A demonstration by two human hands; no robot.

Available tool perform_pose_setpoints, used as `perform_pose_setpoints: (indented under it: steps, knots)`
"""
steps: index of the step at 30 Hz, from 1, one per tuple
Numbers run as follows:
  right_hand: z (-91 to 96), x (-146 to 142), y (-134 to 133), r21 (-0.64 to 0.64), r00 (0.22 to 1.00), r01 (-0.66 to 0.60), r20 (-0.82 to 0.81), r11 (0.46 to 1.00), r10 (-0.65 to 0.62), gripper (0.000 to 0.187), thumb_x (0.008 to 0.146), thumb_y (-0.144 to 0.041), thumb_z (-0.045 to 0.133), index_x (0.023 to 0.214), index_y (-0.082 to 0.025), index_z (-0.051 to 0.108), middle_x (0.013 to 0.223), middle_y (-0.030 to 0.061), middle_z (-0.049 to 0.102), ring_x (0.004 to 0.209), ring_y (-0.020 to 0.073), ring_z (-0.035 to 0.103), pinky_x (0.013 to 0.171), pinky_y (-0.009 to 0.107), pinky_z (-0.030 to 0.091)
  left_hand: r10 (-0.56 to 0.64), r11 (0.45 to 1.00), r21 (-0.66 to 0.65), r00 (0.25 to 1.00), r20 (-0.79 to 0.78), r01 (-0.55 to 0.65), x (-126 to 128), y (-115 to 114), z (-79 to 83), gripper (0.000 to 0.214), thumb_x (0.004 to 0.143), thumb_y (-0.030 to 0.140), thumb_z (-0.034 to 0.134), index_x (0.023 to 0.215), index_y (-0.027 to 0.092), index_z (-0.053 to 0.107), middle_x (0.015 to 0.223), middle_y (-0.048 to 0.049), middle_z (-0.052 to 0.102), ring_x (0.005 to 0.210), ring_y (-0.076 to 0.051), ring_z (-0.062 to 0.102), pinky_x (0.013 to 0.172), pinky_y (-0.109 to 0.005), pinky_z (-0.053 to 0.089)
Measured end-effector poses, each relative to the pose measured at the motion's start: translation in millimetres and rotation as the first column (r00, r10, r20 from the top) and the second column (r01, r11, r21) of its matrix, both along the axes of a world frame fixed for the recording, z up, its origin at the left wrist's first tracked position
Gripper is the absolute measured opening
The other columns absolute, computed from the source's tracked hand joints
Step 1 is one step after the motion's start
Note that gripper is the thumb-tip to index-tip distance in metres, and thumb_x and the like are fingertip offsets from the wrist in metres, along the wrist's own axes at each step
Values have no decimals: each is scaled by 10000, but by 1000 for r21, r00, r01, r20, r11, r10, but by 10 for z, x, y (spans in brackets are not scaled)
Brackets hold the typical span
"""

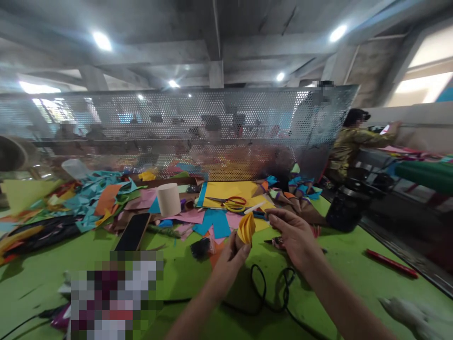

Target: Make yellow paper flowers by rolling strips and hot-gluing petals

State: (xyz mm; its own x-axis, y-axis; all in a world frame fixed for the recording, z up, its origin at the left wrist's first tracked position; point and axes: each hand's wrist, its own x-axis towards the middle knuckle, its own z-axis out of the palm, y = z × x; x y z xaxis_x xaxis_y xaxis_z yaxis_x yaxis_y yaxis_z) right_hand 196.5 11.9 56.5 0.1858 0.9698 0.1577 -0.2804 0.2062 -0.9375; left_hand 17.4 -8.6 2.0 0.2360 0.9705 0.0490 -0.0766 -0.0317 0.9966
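My left hand point(236, 252) is closed around a yellow folded piece point(247, 228) with several curved layers, held upright over the table. To its right, my right hand point(290, 236) has its thumb and fingertips pinched together. Near those fingertips is a thin white pointed strip point(255, 207); whether they grip it I cannot tell. Under the right hand lies a dark-tipped tool with reddish handles point(276, 242), partly hidden. Behind the hands, scissors with yellow handles point(235, 204) rest on yellow sheets point(215, 189).
Cut coloured pieces point(106, 189) heap at the left and back. A white roll point(169, 199), a phone point(133, 231), a black cable point(264, 288), a red pen point(391, 263) and a dark container point(345, 205) are on the green table point(191, 278). A perforated metal screen point(177, 127) stands behind; a person point(350, 141) works at right.
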Motion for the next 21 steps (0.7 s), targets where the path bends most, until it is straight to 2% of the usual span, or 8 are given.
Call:
perform_pose_setpoints:
  steps: [2,6,13,17,21]
  knots:
    - [10,-9,-6,-4,1000,6,-15,1000,-6,295,553,-390,885,792,-243,793,789,20,736,685,142,592,602,246,455,-44,999,-8,999,-21,44,28,-33,24,675,810,565,608,1337,163,482,1411,-141,522,1396,-306,355,1125,-400,318]
    - [13,-28,-22,-9,1000,19,-21,1000,-19,297,554,-374,885,801,-237,794,795,20,733,652,125,550,561,229,427,-126,991,45,991,-48,128,47,-52,74,624,835,534,587,1336,182,461,1400,-109,536,1327,-277,438,1110,-380,342]
    - [19,-64,-69,-46,1000,-4,5,999,4,296,588,-387,868,831,-234,797,790,33,729,558,113,479,411,220,275,-174,977,104,979,-107,185,52,-45,49,446,873,442,558,1235,192,484,1240,-76,603,1173,-247,520,989,-358,429]
    - [6,-65,-72,-57,1000,-11,8,998,11,291,583,-394,869,819,-238,798,771,21,718,521,93,437,404,222,247,-195,974,102,976,-96,204,61,-58,31,425,884,421,552,1233,191,472,1161,-61,608,1136,-229,521,958,-340,438]
    - [3,-77,-79,-60,1000,-30,-1,998,30,267,584,-394,870,796,-249,795,719,0,693,510,85,439,411,220,259,-184,975,101,975,-129,197,55,-77,35,445,890,424,548,1264,199,462,1211,-59,592,1159,-228,506,968,-338,433]
